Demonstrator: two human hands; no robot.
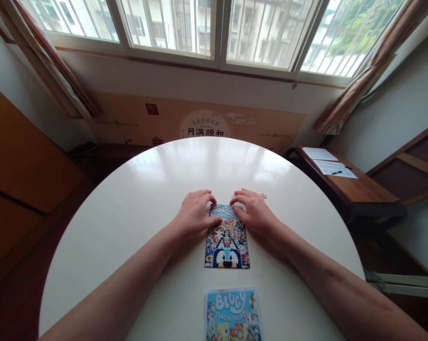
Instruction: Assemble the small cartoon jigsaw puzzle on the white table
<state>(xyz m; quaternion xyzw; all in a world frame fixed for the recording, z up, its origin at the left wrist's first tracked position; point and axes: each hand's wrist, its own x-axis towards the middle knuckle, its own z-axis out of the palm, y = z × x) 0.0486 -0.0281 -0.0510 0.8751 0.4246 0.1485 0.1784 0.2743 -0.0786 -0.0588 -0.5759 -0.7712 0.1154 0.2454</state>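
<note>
A small colourful jigsaw puzzle (227, 244) with a blue cartoon dog lies flat on the round white table (135, 199). My left hand (196, 211) rests at its upper left corner, fingers curled down, thumb touching the puzzle's edge. My right hand (252, 210) lies at the upper right corner, fingers bent and pressing on the top edge. Neither hand lifts anything. A loose puzzle piece (263, 195) sits on the table just beyond my right hand. Near the front edge lies a blue printed puzzle box (232, 315).
A dark wooden side table (356, 189) with papers (327, 161) and a pen stands to the right. A printed cardboard panel (199, 125) leans under the barred window. Curtains hang at both sides. A wooden cabinet (18, 170) stands left.
</note>
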